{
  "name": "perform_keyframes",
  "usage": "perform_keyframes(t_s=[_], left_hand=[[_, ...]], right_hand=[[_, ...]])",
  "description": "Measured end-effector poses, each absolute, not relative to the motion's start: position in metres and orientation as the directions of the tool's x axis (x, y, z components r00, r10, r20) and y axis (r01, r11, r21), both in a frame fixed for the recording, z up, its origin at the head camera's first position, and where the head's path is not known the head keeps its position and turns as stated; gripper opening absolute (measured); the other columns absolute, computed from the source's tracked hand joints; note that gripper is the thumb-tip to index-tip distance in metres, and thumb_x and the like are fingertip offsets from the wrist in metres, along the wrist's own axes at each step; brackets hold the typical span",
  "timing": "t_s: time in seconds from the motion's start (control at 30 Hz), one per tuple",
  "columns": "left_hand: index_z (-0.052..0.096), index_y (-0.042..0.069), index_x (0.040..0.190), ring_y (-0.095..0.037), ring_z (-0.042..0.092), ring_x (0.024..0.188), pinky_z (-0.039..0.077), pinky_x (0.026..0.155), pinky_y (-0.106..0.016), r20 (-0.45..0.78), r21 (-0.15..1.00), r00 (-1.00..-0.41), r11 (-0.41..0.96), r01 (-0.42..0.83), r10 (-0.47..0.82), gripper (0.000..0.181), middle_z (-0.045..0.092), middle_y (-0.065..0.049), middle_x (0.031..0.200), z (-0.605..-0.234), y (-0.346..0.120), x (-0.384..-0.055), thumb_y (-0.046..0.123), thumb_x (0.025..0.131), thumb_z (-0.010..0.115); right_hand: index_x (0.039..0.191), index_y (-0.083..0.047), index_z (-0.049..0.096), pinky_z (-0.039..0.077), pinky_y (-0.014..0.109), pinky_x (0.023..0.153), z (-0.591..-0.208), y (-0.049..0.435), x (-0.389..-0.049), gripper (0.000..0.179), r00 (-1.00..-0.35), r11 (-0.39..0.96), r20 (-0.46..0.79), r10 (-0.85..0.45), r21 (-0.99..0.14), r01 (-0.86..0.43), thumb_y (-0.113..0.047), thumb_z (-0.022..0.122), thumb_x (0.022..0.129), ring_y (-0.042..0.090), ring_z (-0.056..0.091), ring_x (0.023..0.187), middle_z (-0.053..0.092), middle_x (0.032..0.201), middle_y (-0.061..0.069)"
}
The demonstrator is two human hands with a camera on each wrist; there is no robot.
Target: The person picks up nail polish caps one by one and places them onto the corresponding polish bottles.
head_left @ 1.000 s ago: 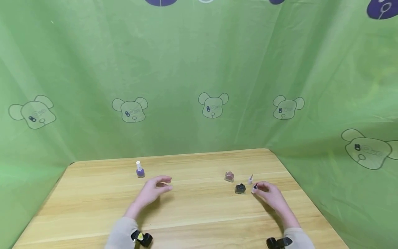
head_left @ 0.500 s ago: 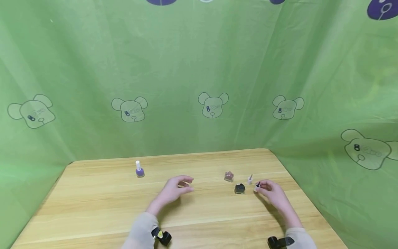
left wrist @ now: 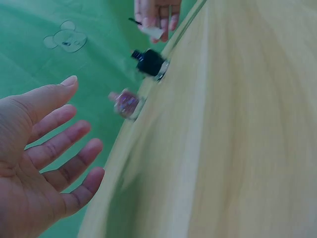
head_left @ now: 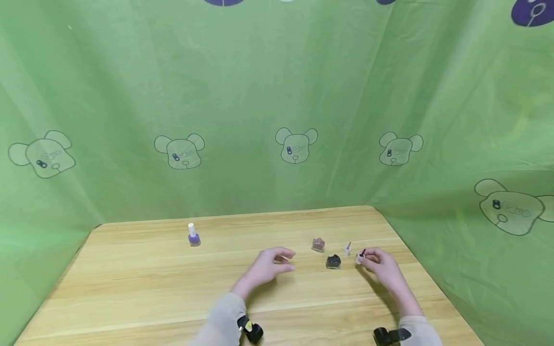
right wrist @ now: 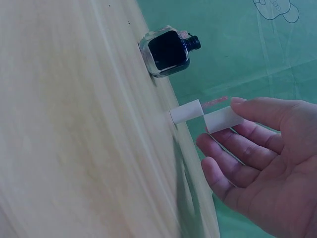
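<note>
My right hand [head_left: 385, 267] pinches a white nail polish cap [right wrist: 224, 120] between thumb and fingers. Its dark brush [left wrist: 134, 21] sticks out of the cap, upward in the head view. Beside it, a second white cap [right wrist: 186, 112] stands on the table with its pinkish brush up. To the left are two uncapped nail polish bottles, a black bottle [head_left: 333, 262] and a pink glittery bottle [head_left: 318, 244], both upright. My left hand [head_left: 269, 265] hovers over the table left of these bottles, fingers loosely bent and holding nothing.
A capped purple nail polish bottle [head_left: 194, 238] stands upright at the back left of the wooden table [head_left: 130, 278]. Green curtains [head_left: 242, 105] with bear outlines rise behind and beside the table.
My left hand has moved a good way right, toward the two uncapped bottles. My right hand has shifted slightly right with the cap still held. The bottles have stayed in place.
</note>
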State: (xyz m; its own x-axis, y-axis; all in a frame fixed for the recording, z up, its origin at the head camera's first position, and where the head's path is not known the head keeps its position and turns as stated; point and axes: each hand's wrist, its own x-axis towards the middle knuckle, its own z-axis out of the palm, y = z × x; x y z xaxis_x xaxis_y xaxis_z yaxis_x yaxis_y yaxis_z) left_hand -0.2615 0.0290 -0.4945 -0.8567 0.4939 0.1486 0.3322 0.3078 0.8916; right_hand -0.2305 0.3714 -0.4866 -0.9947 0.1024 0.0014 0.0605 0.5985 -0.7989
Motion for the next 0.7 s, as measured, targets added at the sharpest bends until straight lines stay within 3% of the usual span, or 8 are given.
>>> perform_keyframes(t_s=[0.17,0.33,0.7], left_hand=[[0.065,0.009,0.121,-0.024,0.065,0.107,0.054,0.094,-0.027,0.138,0.888,-0.851,0.317,0.333,0.507,0.038,0.068,-0.011,0.122,-0.498,0.051,-0.261,0.021,0.086,0.073],[0.065,0.011,0.122,-0.022,0.063,0.113,0.051,0.1,-0.035,0.141,0.877,-0.856,0.339,0.341,0.497,0.04,0.068,-0.005,0.122,-0.502,0.071,-0.26,0.023,0.085,0.074],[0.065,0.006,0.121,-0.025,0.063,0.112,0.051,0.101,-0.033,0.163,0.891,-0.886,0.321,0.322,0.435,0.044,0.069,-0.01,0.121,-0.514,0.109,-0.265,0.02,0.082,0.077]], right_hand=[[0.12,0.005,0.054,0.053,0.016,0.081,-0.486,0.372,-0.231,0.04,-0.995,0.574,0.005,0.105,-0.817,0.056,-0.021,0.065,0.093,0.017,0.066,0.096,0.067,0.115,0.022],[0.118,0.006,0.054,0.057,0.02,0.079,-0.489,0.372,-0.234,0.039,-0.994,0.547,0.028,0.105,-0.836,0.034,-0.02,0.066,0.092,0.016,0.066,0.091,0.066,0.113,0.023],[0.118,0.007,0.054,0.059,0.026,0.077,-0.49,0.372,-0.234,0.037,-0.993,0.549,0.041,0.108,-0.836,0.025,-0.017,0.066,0.092,0.016,0.065,0.088,0.065,0.11,0.021]])
